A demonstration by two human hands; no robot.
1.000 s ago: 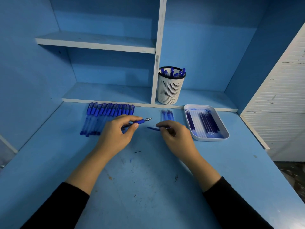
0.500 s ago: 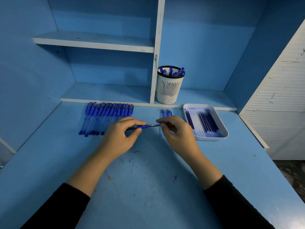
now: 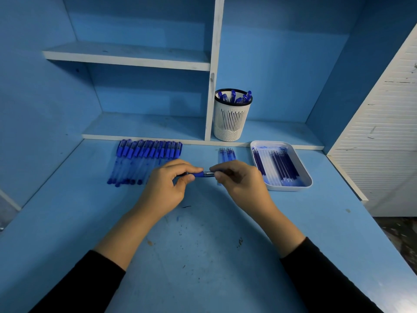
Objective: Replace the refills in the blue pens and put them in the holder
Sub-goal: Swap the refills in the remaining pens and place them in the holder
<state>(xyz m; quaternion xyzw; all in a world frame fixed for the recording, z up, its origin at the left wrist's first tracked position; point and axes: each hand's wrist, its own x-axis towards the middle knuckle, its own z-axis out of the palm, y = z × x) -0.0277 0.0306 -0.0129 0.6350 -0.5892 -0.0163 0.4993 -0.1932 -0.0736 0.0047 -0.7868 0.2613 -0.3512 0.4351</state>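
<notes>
Both hands pinch one blue pen [image 3: 200,174]: left hand [image 3: 165,188] its barrel, right hand [image 3: 240,182] its tip.

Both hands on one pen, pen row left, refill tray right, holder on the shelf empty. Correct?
No: the holder is not empty; the head view shows several blue pens standing in it. The rest holds: left hand and right hand on one pen, pen row left, refill tray right.

right hand [image 3: 241,184] | moved left | fingers [image 3: 220,175] now pinch tip of pen [image 3: 200,174] in left hand [image 3: 167,188]
</notes>
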